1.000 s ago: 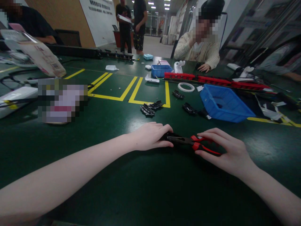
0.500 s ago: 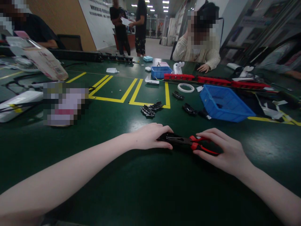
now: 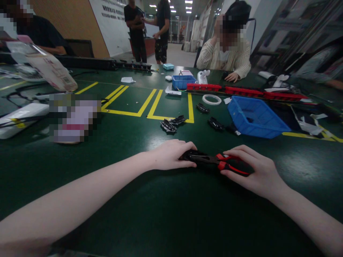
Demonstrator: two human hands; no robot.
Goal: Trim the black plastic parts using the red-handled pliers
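Note:
Red-handled pliers (image 3: 222, 165) lie low over the dark green table (image 3: 171, 214), in front of me. My right hand (image 3: 254, 173) is wrapped round the red handles. My left hand (image 3: 171, 154) is curled over a small black part (image 3: 191, 156) at the pliers' black jaws, thumb underneath it. The part is mostly hidden under my fingers. Both forearms rest along the table toward me.
Several loose black parts (image 3: 171, 123) lie just beyond my hands near yellow floor-style lines (image 3: 150, 105). A blue bin (image 3: 254, 117) sits at the right, a smaller blue bin (image 3: 183, 81) and red strips (image 3: 241, 90) farther back. A seated person (image 3: 227, 53) faces me across the table.
My hands and the pliers have stayed almost still. The view shifted slightly, and the people standing at the back moved a little.

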